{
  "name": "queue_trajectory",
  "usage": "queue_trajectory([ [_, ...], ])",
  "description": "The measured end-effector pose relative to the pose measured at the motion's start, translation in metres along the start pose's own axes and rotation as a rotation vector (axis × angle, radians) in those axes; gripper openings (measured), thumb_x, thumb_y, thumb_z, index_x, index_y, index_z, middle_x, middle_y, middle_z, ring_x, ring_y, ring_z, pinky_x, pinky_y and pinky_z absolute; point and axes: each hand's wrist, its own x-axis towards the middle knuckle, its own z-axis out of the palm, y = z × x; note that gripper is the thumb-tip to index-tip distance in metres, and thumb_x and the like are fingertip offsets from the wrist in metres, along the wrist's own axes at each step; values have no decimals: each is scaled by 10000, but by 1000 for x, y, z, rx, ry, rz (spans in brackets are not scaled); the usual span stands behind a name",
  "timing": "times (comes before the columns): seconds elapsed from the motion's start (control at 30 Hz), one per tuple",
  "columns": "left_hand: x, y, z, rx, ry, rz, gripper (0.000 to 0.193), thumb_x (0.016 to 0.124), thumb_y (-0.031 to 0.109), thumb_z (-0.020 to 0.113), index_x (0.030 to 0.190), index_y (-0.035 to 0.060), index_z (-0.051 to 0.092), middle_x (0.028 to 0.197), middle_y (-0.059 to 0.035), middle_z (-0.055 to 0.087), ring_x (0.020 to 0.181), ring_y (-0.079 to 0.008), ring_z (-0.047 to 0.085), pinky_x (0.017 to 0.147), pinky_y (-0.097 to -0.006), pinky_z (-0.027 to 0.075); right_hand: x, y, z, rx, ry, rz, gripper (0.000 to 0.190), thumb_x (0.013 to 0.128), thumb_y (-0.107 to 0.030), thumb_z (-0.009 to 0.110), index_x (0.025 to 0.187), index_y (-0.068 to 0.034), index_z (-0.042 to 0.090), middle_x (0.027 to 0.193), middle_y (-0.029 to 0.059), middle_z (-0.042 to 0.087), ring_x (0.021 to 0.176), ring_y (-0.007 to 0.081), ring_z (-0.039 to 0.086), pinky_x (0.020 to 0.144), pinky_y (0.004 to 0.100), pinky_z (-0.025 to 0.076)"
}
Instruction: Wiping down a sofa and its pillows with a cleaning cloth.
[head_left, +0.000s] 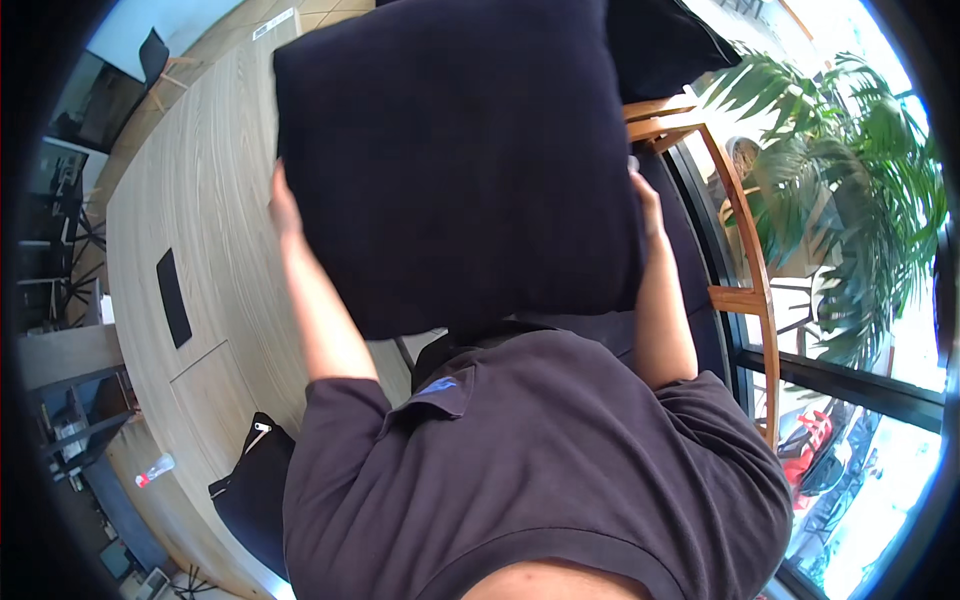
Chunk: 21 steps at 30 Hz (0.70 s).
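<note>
A large, nearly black square cushion (457, 172) is held up in front of my chest and fills the middle of the view. My left hand (285, 206) grips its left edge, the fingers mostly hidden behind the fabric. On the opposite edge, my right hand (646, 201) holds the cushion at about the same height. Behind its upper right corner lies a second dark cushion (664, 49) with a zip along its edge. Most of what is beneath the held cushion is hidden.
To the left runs a long wood-grain table (217, 172) with a black inset panel (174, 298). A dark zipped fabric item (259, 495) and a clear bottle (157, 469) with a red cap are at lower left. A wooden seat frame (739, 202) curves along the right, near a leafy plant (862, 195).
</note>
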Motion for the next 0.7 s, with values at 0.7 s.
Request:
queue_trajectory([
  [0.7,-82,15,256,1194,-365,695,1047,597,751,440,1342,119,62,1374,-209,48,1276,-359,16,954,-600,70,-28,51,-157,341,1164,-212,299,766,-212,565,930,38,549,913,118,581,794,223,582,715,349,473],
])
